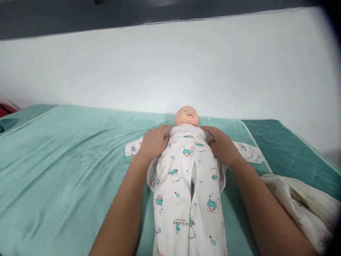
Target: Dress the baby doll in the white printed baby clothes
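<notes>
A baby doll [187, 116] lies on its back on a teal blanket [66, 160], head away from me. It wears white printed baby clothes [183, 185] with teal houses and animals. My left hand [153, 142] rests flat on the doll's shoulder at the left of its chest, fingers reaching toward the neck. My right hand [222, 145] lies the same way on the other shoulder. Both hands press on the fabric with fingers stretched out. The doll's sleeves spread out sideways under my hands.
A cream printed cloth [301, 209] lies bunched at the right, near my right forearm. A darker teal quilted mat [293, 149] shows under the blanket at the right. A white wall [170, 64] stands behind the bed. Something red [5, 108] shows at the far left edge.
</notes>
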### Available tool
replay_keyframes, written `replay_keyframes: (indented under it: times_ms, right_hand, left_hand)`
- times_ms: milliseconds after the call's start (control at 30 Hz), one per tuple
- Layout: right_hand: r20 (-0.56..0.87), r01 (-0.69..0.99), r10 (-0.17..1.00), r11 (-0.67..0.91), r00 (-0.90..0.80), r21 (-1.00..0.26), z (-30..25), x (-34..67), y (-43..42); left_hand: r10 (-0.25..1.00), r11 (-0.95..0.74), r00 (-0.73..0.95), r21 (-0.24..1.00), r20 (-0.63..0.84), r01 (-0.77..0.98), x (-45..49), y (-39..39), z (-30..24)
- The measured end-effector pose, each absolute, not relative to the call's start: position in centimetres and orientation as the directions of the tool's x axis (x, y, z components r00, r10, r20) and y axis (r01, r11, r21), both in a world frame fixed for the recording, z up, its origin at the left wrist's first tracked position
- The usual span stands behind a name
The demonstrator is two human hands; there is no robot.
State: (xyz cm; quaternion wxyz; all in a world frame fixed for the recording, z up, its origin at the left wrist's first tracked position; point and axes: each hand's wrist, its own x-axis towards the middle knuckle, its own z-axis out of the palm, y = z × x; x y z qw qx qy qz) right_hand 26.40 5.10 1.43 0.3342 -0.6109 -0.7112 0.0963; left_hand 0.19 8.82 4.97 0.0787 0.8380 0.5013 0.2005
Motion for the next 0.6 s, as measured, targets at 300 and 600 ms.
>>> replay_keyframes:
  times_ms: [300,600]
  right_hand:
    - [0.197,0.853,0.969,-0.026,0.150,-0.522,0.9,28.0,5.0]
    - [0.214,0.795,0.947,-0.065,0.240,-0.604,-0.2,29.8,5.4]
  left_hand:
    - [0.911,-0.382,0.317,0.245,0.264,0.891,-3.1,7.9,3.1]
    - [0.915,-0.343,0.260,0.256,0.309,0.904,-4.6,7.3,1.8]
